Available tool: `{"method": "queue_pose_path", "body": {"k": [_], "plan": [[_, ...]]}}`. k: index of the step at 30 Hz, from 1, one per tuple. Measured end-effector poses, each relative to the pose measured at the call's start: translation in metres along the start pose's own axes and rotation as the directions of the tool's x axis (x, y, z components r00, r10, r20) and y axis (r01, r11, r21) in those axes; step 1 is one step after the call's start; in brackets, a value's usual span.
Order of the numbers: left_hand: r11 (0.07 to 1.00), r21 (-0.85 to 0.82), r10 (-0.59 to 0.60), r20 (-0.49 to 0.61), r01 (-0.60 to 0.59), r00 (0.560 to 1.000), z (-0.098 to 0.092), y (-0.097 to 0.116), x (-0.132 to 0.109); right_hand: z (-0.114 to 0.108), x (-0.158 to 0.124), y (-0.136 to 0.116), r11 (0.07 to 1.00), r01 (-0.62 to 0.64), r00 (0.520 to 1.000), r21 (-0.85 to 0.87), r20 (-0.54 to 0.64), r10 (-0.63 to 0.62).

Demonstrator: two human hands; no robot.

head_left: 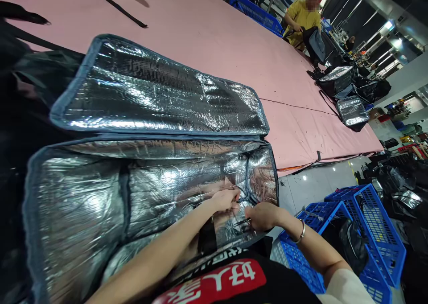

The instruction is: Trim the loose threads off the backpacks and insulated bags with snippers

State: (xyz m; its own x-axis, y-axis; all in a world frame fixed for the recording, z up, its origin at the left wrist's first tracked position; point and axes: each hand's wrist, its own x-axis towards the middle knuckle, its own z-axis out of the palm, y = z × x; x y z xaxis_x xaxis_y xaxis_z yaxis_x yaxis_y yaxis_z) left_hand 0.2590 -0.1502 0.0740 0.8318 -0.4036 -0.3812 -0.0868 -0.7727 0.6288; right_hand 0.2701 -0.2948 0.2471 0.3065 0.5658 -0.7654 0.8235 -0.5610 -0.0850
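An insulated bag lies open, its inside lined with crinkled silver foil and its seams edged in dark binding. The foil-lined lid, bordered in grey-blue, is folded back onto the table. Inside the bag, by the corner seam at the right end, my left hand is closed in a pinch; whatever sits between its fingertips is too small to make out. Close beside it, my right hand is wrapped around thread snips, whose thin dark blades point left toward the lining.
A long pink-covered table bears more foil-lined bags at its far right end. Blue plastic crates stand on the floor at right, one with dark bags inside. Across the table a person in yellow handles a dark bag.
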Motion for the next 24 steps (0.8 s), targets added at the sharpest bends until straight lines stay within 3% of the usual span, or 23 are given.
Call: {"method": "queue_pose_path", "body": {"k": [8,16,24], "plan": [[0.994,0.095,0.055,-0.089,-0.046,0.995,0.004,0.001,-0.01,-0.002,0.001,-0.003,0.991,0.121,0.987,-0.057,0.113,-0.114],[0.972,0.234,0.045,-0.071,-0.028,0.996,0.012,0.0,-0.002,0.004,-0.001,-0.003,0.986,0.149,0.988,-0.078,0.058,-0.144],[0.971,0.238,0.005,-0.165,0.035,0.986,0.012,0.001,-0.004,0.007,-0.002,-0.006,0.989,0.123,0.992,-0.078,0.008,-0.123]]}}
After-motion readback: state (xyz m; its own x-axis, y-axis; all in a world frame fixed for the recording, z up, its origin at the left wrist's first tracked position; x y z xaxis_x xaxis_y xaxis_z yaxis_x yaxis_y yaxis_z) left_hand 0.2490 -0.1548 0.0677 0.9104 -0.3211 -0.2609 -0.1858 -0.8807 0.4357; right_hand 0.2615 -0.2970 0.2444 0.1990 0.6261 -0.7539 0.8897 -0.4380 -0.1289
